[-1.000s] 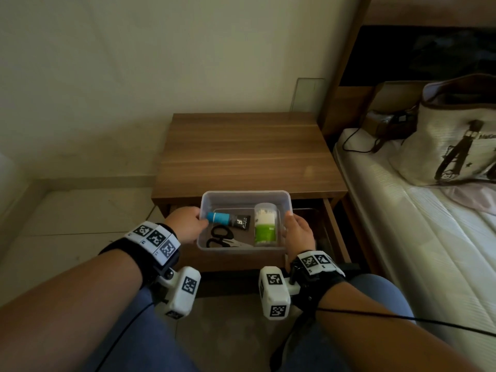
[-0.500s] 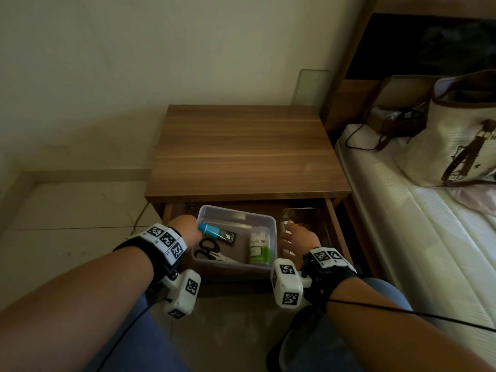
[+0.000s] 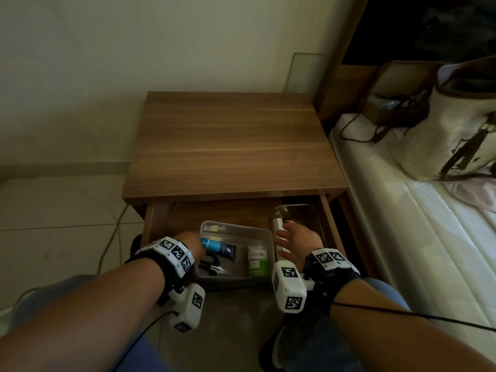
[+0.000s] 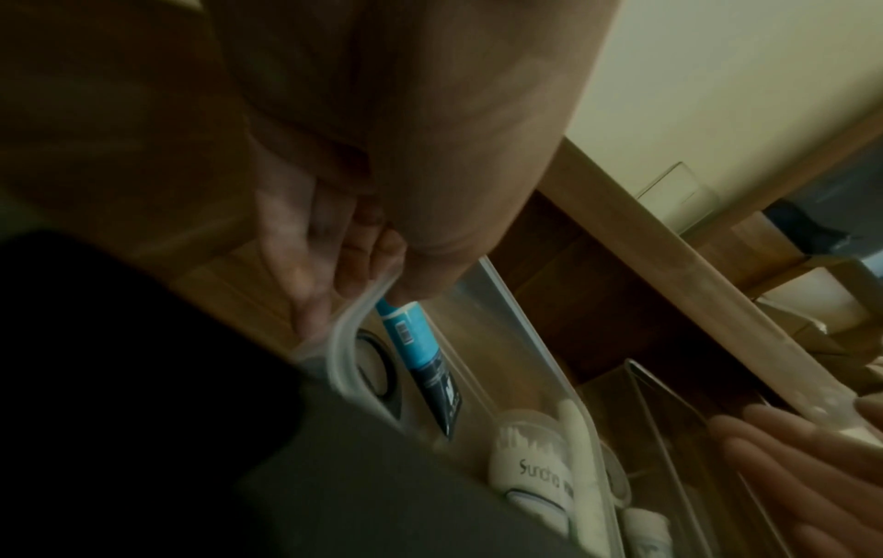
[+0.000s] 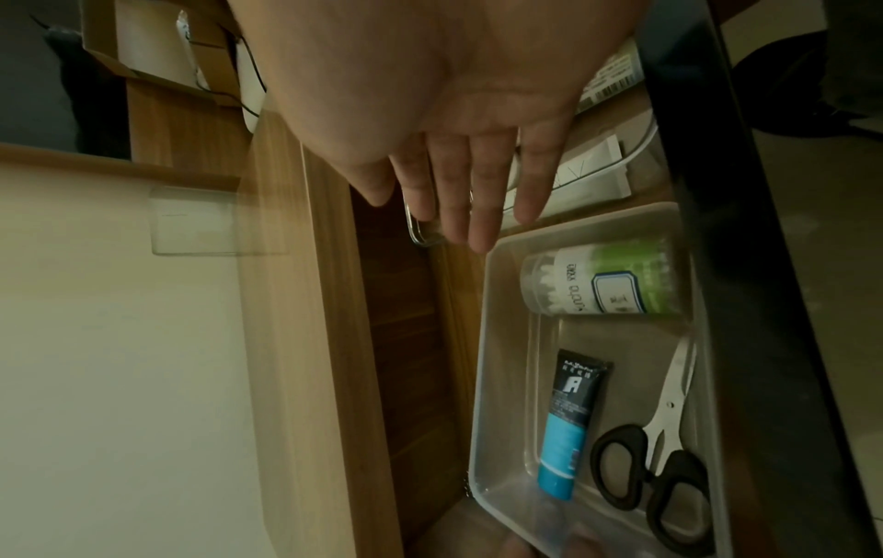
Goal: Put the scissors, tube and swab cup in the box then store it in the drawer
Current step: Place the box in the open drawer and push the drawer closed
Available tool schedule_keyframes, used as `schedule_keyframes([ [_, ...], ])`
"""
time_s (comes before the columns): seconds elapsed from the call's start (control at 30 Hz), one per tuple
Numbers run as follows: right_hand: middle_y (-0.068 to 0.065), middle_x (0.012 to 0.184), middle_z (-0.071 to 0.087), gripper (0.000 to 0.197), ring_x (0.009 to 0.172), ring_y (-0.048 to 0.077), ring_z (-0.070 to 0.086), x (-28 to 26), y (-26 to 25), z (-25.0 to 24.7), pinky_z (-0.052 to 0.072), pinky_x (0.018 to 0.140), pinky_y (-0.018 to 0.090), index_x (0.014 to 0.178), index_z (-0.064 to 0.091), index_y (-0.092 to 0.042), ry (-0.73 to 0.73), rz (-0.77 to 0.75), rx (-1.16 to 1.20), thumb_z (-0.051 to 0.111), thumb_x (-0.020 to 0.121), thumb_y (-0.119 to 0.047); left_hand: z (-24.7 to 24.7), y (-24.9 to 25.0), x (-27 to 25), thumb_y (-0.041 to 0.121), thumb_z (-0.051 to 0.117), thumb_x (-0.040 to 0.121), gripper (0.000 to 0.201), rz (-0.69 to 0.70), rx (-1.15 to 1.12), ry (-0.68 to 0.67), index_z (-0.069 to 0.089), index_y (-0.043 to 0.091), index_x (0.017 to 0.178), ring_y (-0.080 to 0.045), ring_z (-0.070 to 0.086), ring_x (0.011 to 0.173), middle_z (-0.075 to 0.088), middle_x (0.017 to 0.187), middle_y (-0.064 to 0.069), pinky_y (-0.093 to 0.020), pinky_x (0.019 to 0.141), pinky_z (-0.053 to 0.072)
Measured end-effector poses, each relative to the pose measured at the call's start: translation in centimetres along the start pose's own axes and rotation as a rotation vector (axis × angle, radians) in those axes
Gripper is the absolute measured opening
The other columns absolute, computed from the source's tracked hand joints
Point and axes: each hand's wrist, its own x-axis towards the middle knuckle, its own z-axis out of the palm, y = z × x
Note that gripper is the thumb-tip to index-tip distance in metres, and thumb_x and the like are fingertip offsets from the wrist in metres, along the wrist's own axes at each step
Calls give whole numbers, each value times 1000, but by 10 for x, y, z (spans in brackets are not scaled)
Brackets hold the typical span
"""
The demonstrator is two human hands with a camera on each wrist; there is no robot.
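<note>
A clear plastic box (image 3: 236, 227) lies low inside the open drawer (image 3: 157, 221) of the nightstand. In it are black-handled scissors (image 5: 654, 475), a blue and black tube (image 5: 568, 423) and a green-labelled swab cup (image 5: 607, 279) lying on its side. My left hand (image 3: 193, 244) pinches the box's left rim (image 4: 363, 302), thumb inside beside the tube (image 4: 413, 339). My right hand (image 5: 468, 188) hovers open, fingers straight, to the right of the box and off it.
A second clear container (image 3: 303, 210) with white packets fills the drawer's right side under my right hand. The wooden nightstand top (image 3: 233, 146) overhangs the drawer's back. A bed (image 3: 416, 237) with a bag (image 3: 461, 135) stands close on the right. A cable (image 3: 112, 232) runs along the floor at left.
The box went down from above the drawer front into the drawer. My right hand let go of its right rim, opened and moved right. My left hand keeps its hold.
</note>
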Motion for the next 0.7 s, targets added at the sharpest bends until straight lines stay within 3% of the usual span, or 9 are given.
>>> schedule_keyframes([
  [0.2, 14, 138, 54, 39, 127, 28, 52, -1, -1, 2, 41, 100, 44, 135, 46, -6, 34, -5, 35, 32, 103, -24, 7, 9, -7, 26, 52, 95, 25, 31, 46, -94, 66, 11, 110, -23, 65, 94, 62, 94, -4, -30, 82, 51],
  [0.3, 13, 134, 57, 40, 123, 28, 55, -4, -1, 5, 41, 99, 43, 135, 47, -6, 42, 9, 73, 36, 102, -25, 10, 8, -12, 23, 51, 96, 29, 28, 21, -136, 65, 6, 116, -21, 62, 94, 67, 106, -7, -29, 84, 50],
  [0.43, 13, 119, 62, 35, 111, 28, 60, -7, 0, 5, 42, 99, 44, 129, 51, -6, 43, 7, 66, 37, 101, -22, 9, 9, -20, 19, 49, 97, 22, 8, -132, -103, 63, 8, 111, -20, 60, 92, 62, 94, -5, -22, 66, 47],
  [0.5, 13, 119, 61, 33, 112, 29, 59, -11, 1, 5, 43, 99, 45, 127, 51, -5, 31, 0, 50, 35, 102, -19, 6, 9, -24, 21, 49, 97, 23, 5, -140, -82, 62, 10, 112, -23, 63, 97, 63, 99, -6, -23, 67, 45],
  [0.63, 10, 106, 66, 27, 101, 26, 64, -14, 6, 6, 50, 91, 43, 117, 56, -9, 61, 12, 88, 41, 99, -22, -1, 12, -38, 26, 52, 96, 34, 7, -122, -38, 61, 8, 124, -26, 65, 108, 67, 119, -13, -29, 77, 47],
  [0.7, 13, 104, 65, 23, 95, 27, 64, -18, 8, 6, 51, 83, 40, 110, 55, -7, 35, 17, 76, 40, 100, -21, -4, 15, -47, 26, 52, 96, 34, 28, -142, -21, 62, 7, 123, -24, 65, 99, 67, 117, -14, -29, 77, 47],
])
